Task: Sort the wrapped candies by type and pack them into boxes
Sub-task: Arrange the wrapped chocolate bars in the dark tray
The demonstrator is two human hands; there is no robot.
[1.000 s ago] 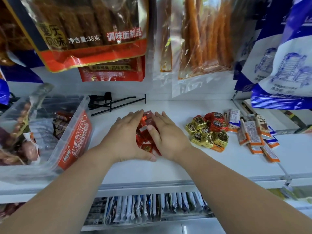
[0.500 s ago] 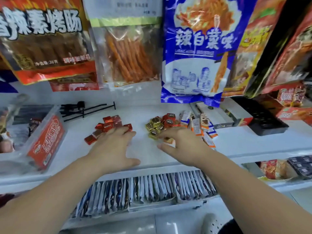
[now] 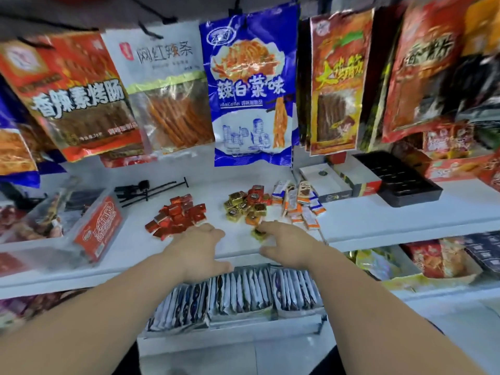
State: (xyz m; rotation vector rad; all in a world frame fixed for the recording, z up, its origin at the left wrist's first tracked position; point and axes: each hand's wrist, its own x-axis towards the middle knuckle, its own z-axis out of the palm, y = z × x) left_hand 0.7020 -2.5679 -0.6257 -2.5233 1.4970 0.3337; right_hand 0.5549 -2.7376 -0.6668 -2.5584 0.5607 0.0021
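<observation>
Three candy groups lie on the white shelf [image 3: 378, 217]. A pile of red candies [image 3: 177, 215] is at the left, a heap of gold and red-orange candies [image 3: 246, 205] in the middle, and white-and-orange bars [image 3: 300, 204] at the right. My left hand [image 3: 200, 247] lies flat just in front of the red pile, fingers straight and holding nothing. My right hand [image 3: 289, 243] curls its fingertips on a single gold candy [image 3: 258, 234], a little in front of the heap. A white box [image 3: 324, 182] and a black compartment tray [image 3: 405, 182] stand behind the bars.
A clear plastic tub [image 3: 81, 226] with a red label stands at the left. Black hooks [image 3: 151, 188] lie behind the red pile. Snack bags [image 3: 251, 90] hang low over the shelf's back. Upright sachets [image 3: 240, 293] fill the lower shelf.
Both hands left the red pile they had gathered. The right hand moved to the gold heap and drew one candy forward. The view tilted up and right.
</observation>
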